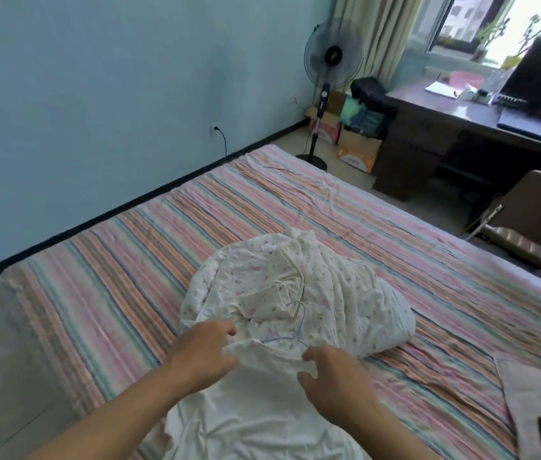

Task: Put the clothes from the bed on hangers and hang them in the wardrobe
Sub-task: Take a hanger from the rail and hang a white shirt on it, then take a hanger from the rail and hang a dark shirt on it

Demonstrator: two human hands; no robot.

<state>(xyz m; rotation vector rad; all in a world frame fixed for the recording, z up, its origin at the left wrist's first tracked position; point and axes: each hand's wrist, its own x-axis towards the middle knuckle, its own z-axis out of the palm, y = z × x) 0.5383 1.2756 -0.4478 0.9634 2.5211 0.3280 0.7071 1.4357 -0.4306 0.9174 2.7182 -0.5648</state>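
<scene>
The white garment [255,403] lies flat on the striped bed [328,207], close to the person, w/ a thin blue wire hanger [290,330] at its neck; the hook points away, onto the floral quilted garment [295,287] bunched just behind. The left hand [202,350] pinches the collar edge at the left shoulder. The right hand [332,376] is at the right side of the collar, fingers curled, but I cannot tell if it really grips cloth or only hovers.

Step in hand, I judge: seat the hanger inside the neck. To do it well, keep the collar stretched btw. both hands, slide one hanger arm into a shoulder, then the other, so the hook comes out centred. Lift only when both shoulders sit even, otherwise thin cloth may slip off the wire.

Writing: the cardboard boxes [355,154] near the standing fan [332,61] have print, too blurred to read. No brand is legible elsewhere.
</scene>
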